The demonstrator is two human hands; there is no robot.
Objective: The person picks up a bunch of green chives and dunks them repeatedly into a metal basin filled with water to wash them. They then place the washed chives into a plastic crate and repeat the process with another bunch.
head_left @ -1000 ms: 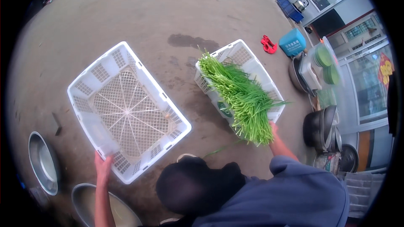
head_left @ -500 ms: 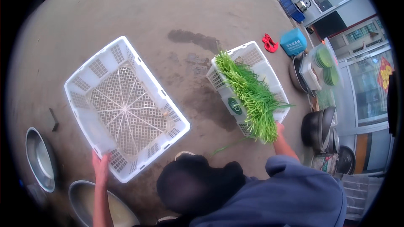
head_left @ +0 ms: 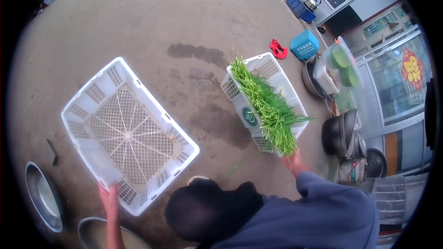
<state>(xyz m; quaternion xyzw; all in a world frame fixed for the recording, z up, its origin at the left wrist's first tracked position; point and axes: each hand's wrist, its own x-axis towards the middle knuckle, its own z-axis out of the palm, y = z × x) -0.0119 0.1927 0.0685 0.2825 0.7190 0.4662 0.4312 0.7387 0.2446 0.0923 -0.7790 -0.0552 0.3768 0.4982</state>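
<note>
On the left is a white plastic crate [head_left: 94,158] with a lattice bottom and nothing in it. My left hand [head_left: 110,200] is closed on its near-left rim. To the right, a second white crate [head_left: 290,93] carries a thick bundle of long green garlic chives [head_left: 264,106], laid across its left side with tips hanging over the near end. My right hand [head_left: 293,162] is at that crate's near rim, just below the chives. Its fingers are partly hidden, so its grip is unclear.
Metal basins [head_left: 44,198] stand at lower left. Along the right are a black pot [head_left: 333,133], a bucket [head_left: 350,170], green bowls [head_left: 340,58] in a clear box, a blue container [head_left: 304,45] and a red object [head_left: 278,49]. Wet patches [head_left: 219,127] mark the concrete floor.
The whole view has shifted, so most things appear farther left and lower. My right hand has drawn slightly nearer to me, by the crate's near end. My left hand keeps its hold.
</note>
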